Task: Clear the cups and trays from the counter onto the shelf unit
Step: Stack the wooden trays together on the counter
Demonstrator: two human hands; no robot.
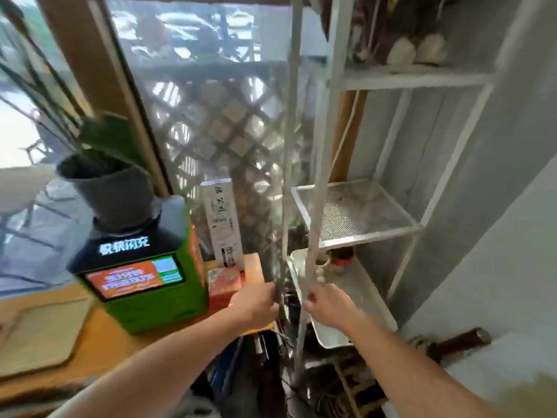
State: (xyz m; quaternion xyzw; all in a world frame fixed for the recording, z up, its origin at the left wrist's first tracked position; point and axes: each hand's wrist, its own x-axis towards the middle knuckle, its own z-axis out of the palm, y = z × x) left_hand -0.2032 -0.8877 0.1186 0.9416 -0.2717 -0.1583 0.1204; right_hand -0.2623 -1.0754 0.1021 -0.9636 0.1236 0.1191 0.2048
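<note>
A white tray (370,297) lies on a low level of the white shelf unit (337,122), its near end sticking out over the edge. On it stand a white cup (322,264) and a small red pot (342,258). My right hand (327,309) grips the tray's left rim beside a shelf post. My left hand (257,303) is closed around the thin upright shelf post (283,206) just left of the tray. A pale wooden tray (39,336) rests on the wooden counter (99,342) at the far left.
On the counter stand a green machine with a lit screen (144,279), a grey plant pot (111,194) on top of it, a tall white carton (224,224) and an orange box (224,285). A mesh shelf (355,212) sits above the tray. Cables and clutter (271,372) fill the floor gap.
</note>
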